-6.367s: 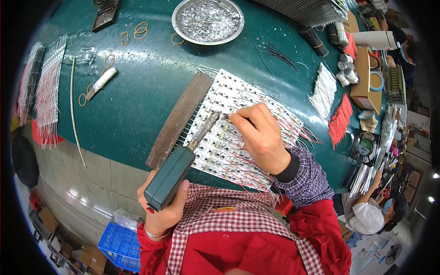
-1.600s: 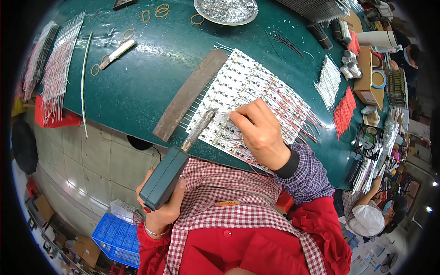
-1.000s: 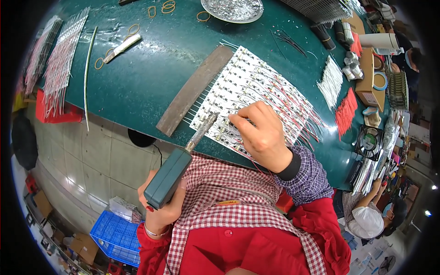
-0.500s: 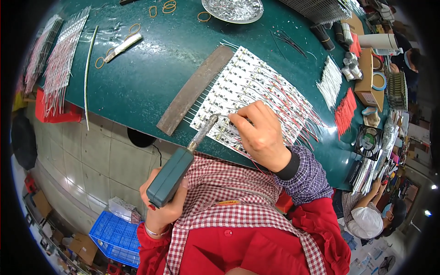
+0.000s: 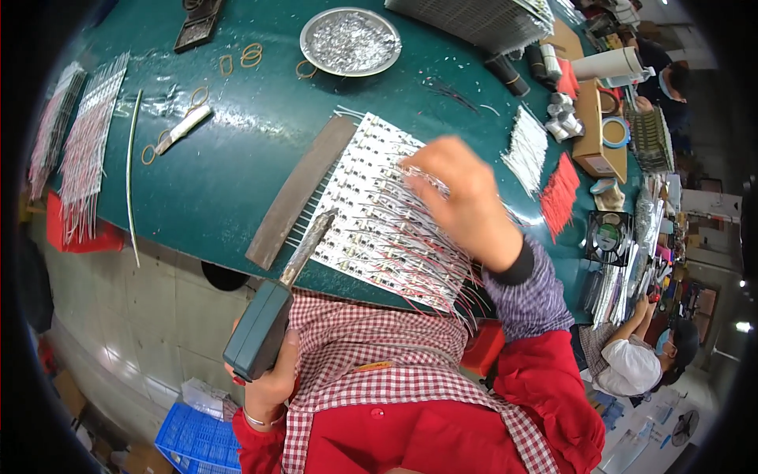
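Observation:
My left hand (image 5: 275,378) is closed round the handle of a dark green soldering gun (image 5: 259,328). Its metal barrel points up and away, with the tip over the left edge of a white circuit board panel (image 5: 347,189). Rows of small components cover the panel, and thin red, black and white wires (image 5: 418,253) trail across its right side. Above the panel's upper right part hovers my right hand (image 5: 466,201), bent at the fingers and smeared by motion. Whether it pinches a wire cannot be made out. Along the panel's left side lies a flat brown bar (image 5: 304,189).
A metal bowl of silvery scraps (image 5: 350,71) stands at the far side. White (image 5: 527,146) and red wire bundles (image 5: 560,196) lie to the right, near a cardboard box (image 5: 592,146) and a small fan (image 5: 609,237). Wired strips (image 5: 93,150) lie far left. Co-workers sit at right.
My right hand has lifted away from the soldering gun's tip, toward the far right of the panel. The whole view has shifted, so the table appears lower and further left.

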Demonstrator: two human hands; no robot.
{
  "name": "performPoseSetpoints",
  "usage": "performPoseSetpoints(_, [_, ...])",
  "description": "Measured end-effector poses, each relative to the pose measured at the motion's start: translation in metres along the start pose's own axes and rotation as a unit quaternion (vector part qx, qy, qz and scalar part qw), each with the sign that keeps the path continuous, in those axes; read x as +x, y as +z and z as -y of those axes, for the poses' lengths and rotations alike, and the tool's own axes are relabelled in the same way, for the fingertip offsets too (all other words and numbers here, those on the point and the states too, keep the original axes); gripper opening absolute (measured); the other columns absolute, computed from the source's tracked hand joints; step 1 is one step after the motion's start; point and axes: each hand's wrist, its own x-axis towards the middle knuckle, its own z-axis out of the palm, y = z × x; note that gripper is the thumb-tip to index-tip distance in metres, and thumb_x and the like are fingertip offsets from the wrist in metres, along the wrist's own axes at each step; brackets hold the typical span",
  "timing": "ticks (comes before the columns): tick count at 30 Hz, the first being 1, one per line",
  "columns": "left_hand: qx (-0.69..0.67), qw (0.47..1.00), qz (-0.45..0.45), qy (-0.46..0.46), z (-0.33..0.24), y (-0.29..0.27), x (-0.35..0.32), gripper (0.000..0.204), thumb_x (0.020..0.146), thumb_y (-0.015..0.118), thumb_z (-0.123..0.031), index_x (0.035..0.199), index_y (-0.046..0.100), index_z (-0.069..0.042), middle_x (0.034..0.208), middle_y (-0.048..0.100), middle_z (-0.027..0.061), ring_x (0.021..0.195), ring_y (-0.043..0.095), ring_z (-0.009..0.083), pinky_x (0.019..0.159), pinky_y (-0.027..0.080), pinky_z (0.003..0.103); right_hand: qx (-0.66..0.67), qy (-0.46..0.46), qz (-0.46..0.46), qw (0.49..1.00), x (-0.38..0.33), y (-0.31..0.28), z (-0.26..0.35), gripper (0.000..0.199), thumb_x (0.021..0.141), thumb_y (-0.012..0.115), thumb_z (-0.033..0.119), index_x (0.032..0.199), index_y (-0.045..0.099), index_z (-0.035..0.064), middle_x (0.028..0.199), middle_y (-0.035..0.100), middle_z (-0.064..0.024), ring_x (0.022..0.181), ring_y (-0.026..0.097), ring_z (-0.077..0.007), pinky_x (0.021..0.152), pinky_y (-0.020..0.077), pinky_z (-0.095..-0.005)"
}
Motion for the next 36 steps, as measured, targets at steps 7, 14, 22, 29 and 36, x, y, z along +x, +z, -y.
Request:
performPoseSetpoints(7, [-0.004,1.000,0.016,0.001,-0.006,0.000,0.006,0.032,0.084,0.076,-0.006,0.112,0.067,0.005,0.100,0.070,0.0081,0.083,0.064,0.0128,0.073,0.051,0.027,-0.145,0.100,-0.027,0.984,0.047,0.012,-0.094,0.013,0.086,0.068,0.008,0.093,0.060,-0.0001,0.093,0.060,-0.0165,0.089,0.059,-0.0355,0.077,0.0491,-0.0434])
performPoseSetpoints(14, [-0.039,0.999,-0.028,-0.007,-0.007,0.002,0.003,0.035,0.083,0.076,-0.003,0.116,0.066,0.005,0.102,0.069,0.0087,0.084,0.064,0.0142,0.073,0.051,0.027,-0.161,0.072,-0.019,0.984,0.049,0.023,-0.101,0.011,0.087,0.064,0.001,0.091,0.054,-0.0006,0.091,0.058,-0.0186,0.090,0.058,-0.0377,0.077,0.0471,-0.0454])
performPoseSetpoints(22, [-0.004,0.999,-0.037,0.031,-0.008,0.001,0.002,0.020,0.080,0.075,0.001,0.099,0.071,0.005,0.095,0.072,0.0135,0.077,0.069,0.0204,0.069,0.054,0.031,0.017,0.036,-0.043,0.998,0.009,0.017,0.008,0.013,0.085,0.062,-0.006,0.095,0.058,0.0007,0.087,0.058,-0.0186,0.082,0.061,-0.0362,0.072,0.0499,-0.0401])
performPoseSetpoints(29, [0.007,0.999,-0.027,0.023,-0.010,-0.005,-0.003,0.024,0.079,0.076,0.000,0.101,0.070,0.006,0.095,0.072,0.0143,0.079,0.070,0.0228,0.074,0.054,0.031,0.164,0.073,0.045,0.983,-0.034,0.047,0.049,0.008,0.085,0.066,-0.001,0.092,0.062,0.0005,0.085,0.058,-0.0133,0.076,0.059,-0.0302,0.066,0.0479,-0.0375])
performPoseSetpoints(36, [0.016,0.999,-0.028,0.008,-0.005,-0.009,-0.011,0.024,0.076,0.077,-0.002,0.099,0.071,0.004,0.089,0.071,0.0131,0.073,0.068,0.0209,0.065,0.053,0.030,0.172,0.101,0.063,0.978,-0.040,0.053,0.048,0.007,0.085,0.067,-0.001,0.089,0.061,0.0001,0.083,0.058,-0.0129,0.071,0.059,-0.0280,0.060,0.0475,-0.0365])
